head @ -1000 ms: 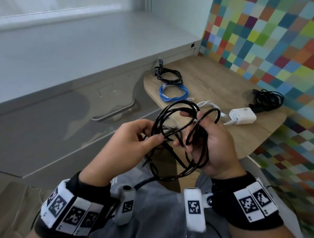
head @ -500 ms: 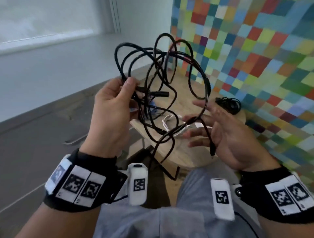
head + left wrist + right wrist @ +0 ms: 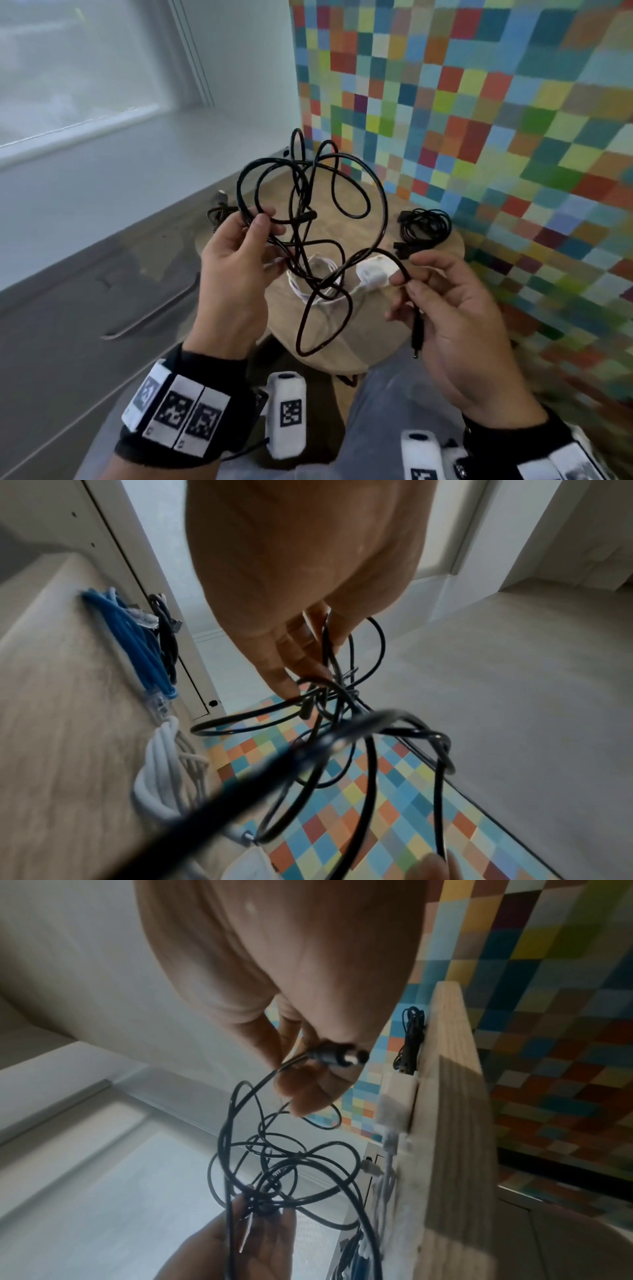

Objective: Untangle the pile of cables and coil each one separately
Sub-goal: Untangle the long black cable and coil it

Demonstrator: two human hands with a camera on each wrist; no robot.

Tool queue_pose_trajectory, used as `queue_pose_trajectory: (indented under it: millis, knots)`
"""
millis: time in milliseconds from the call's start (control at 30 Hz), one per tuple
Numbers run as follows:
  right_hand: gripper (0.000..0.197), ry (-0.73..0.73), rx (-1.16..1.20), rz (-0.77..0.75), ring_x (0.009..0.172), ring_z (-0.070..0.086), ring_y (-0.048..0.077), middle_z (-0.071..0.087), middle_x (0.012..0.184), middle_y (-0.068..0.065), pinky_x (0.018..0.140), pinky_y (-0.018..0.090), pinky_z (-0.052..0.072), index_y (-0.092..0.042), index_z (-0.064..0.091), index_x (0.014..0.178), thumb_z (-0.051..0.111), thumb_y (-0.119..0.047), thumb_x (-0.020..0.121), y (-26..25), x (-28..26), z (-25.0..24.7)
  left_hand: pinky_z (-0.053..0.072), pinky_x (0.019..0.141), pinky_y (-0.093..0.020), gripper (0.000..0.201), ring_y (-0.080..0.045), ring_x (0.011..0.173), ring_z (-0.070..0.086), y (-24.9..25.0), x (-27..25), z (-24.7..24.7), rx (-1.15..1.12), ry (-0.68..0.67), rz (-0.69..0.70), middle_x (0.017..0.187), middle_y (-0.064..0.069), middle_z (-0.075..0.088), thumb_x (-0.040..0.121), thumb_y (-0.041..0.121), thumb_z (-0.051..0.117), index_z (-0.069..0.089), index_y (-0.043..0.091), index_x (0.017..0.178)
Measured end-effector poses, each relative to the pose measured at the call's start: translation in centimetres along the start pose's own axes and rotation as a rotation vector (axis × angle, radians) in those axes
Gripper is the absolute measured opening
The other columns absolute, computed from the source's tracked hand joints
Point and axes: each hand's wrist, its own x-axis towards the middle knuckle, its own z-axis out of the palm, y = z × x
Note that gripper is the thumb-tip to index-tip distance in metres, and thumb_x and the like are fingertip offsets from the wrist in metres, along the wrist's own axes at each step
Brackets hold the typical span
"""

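A tangled black cable (image 3: 306, 216) hangs in the air between my hands, above a small round wooden table (image 3: 342, 353). My left hand (image 3: 269, 228) pinches several of its loops between thumb and fingers; the left wrist view shows the tangle (image 3: 342, 693) under those fingers. My right hand (image 3: 406, 277) pinches the same cable close to one end. From there its barrel plug (image 3: 417, 337) hangs down across the palm. In the right wrist view the plug (image 3: 339, 1056) lies against my fingers. One loop droops low toward the table.
On the table lie a white charger (image 3: 373, 274) with its white cable (image 3: 322, 270), a coiled black cable (image 3: 424, 226) at the right and a dark coil (image 3: 219, 212) at the back left. A blue cable (image 3: 137, 642) lies beside it. A checkered wall stands right, grey drawers left.
My right hand, open half a second ago, now pinches the cable near its plug end. The tangle has come down from its raised position, still held by my left hand.
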Motion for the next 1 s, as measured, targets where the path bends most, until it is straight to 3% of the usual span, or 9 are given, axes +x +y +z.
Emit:
queue_pose_trajectory:
  millis: [167, 233, 300, 367, 500, 567, 767, 867, 1000]
  knots:
    - [0.03, -0.178, -0.009, 0.181, 0.088, 0.07, 0.038, 0.074, 0.098, 0.022, 0.085, 0.051, 0.058, -0.011, 0.071, 0.109, 0.041, -0.007, 0.107, -1.1, -0.1, 0.1, 0.053, 0.07, -0.039, 0.018, -0.017, 0.075, 0.061, 1.9, -1.2, -0.6, -0.09, -0.018, 0.089, 0.089, -0.003, 0.063, 0.108, 0.019, 0.046, 0.063, 0.018, 0.102]
    - [0.031, -0.22, -0.446, 0.105, 0.094, 0.073, 0.024, 0.077, 0.097, 0.007, 0.09, 0.044, 0.058, -0.026, 0.074, 0.105, 0.047, -0.011, 0.108, -1.0, 0.5, -0.9, 0.053, 0.066, -0.034, 0.019, -0.012, 0.068, 0.059, 2.7, -1.2, -1.1, -0.076, -0.04, 0.131, 0.085, -0.001, 0.06, 0.109, 0.018, 0.044, 0.061, 0.018, 0.101]
    - [0.023, -0.19, -0.921, -0.006, 0.093, 0.067, 0.003, 0.074, 0.098, -0.011, 0.082, 0.033, 0.055, -0.038, 0.073, 0.104, 0.061, -0.019, 0.102, -1.3, 1.5, -1.7, 0.055, 0.063, -0.032, 0.021, -0.009, 0.066, 0.06, 3.3, -1.3, -1.6, -0.049, -0.052, 0.174, 0.081, 0.003, 0.061, 0.11, 0.017, 0.041, 0.06, 0.018, 0.101]
    - [0.026, -0.113, -1.182, -0.04, 0.093, 0.059, -0.001, 0.062, 0.111, -0.017, 0.079, 0.029, 0.05, -0.043, 0.065, 0.115, 0.07, -0.027, 0.095, -2.0, 3.0, -2.4, 0.056, 0.061, -0.031, 0.022, -0.007, 0.065, 0.064, 3.5, -1.3, -2.0, -0.05, -0.057, 0.197, 0.077, 0.006, 0.063, 0.111, 0.014, 0.039, 0.058, 0.017, 0.101]
    - [0.058, -0.058, -1.358, 0.042, 0.128, 0.051, 0.019, 0.039, 0.147, -0.003, 0.112, 0.04, 0.042, -0.036, 0.054, 0.141, 0.078, -0.025, 0.089, -3.7, 7.2, -4.0, 0.056, 0.06, -0.028, 0.022, -0.008, 0.065, 0.066, 3.7, -1.7, -2.6, -0.084, -0.079, 0.206, 0.076, 0.007, 0.065, 0.111, 0.013, 0.038, 0.057, 0.017, 0.101]
    - [0.066, -0.11, -1.483, 0.126, 0.139, 0.045, 0.027, 0.035, 0.155, 0.003, 0.118, 0.043, 0.034, -0.034, 0.05, 0.147, 0.078, -0.023, 0.089, -4.7, 9.7, -4.6, 0.056, 0.059, -0.027, 0.022, -0.008, 0.065, 0.066, 3.9, -1.7, -2.9, -0.105, -0.087, 0.209, 0.078, 0.007, 0.066, 0.111, 0.013, 0.038, 0.058, 0.017, 0.102]
    - [0.077, -0.371, -1.776, 0.285, 0.119, 0.058, 0.032, 0.049, 0.141, 0.009, 0.098, 0.04, 0.051, -0.041, 0.046, 0.15, 0.079, -0.027, 0.082, -4.9, 14.9, -3.1, 0.055, 0.059, -0.029, 0.022, -0.012, 0.067, 0.061, 3.7, -0.8, -2.9, -0.106, -0.053, 0.209, 0.084, -0.001, 0.06, 0.11, 0.014, 0.041, 0.059, 0.017, 0.1]
    - [0.071, -0.442, -1.863, 0.262, 0.125, 0.056, 0.03, 0.051, 0.147, 0.009, 0.092, 0.034, 0.048, -0.028, 0.049, 0.15, 0.078, -0.02, 0.086, -3.9, 16.3, -1.5, 0.055, 0.058, -0.028, 0.019, -0.014, 0.068, 0.057, 3.5, -0.4, -2.8, -0.106, -0.049, 0.202, 0.089, -0.005, 0.056, 0.11, 0.015, 0.043, 0.06, 0.017, 0.102]
    - [0.058, -0.468, -1.895, 0.191, 0.114, 0.059, 0.028, 0.061, 0.135, 0.006, 0.091, 0.036, 0.052, -0.021, 0.057, 0.138, 0.081, -0.028, 0.085, -3.0, 18.4, 0.8, 0.056, 0.059, -0.031, 0.02, -0.013, 0.069, 0.059, 3.5, -0.2, -3.5, -0.093, -0.045, 0.202, 0.087, -0.003, 0.058, 0.11, 0.016, 0.043, 0.061, 0.018, 0.102]
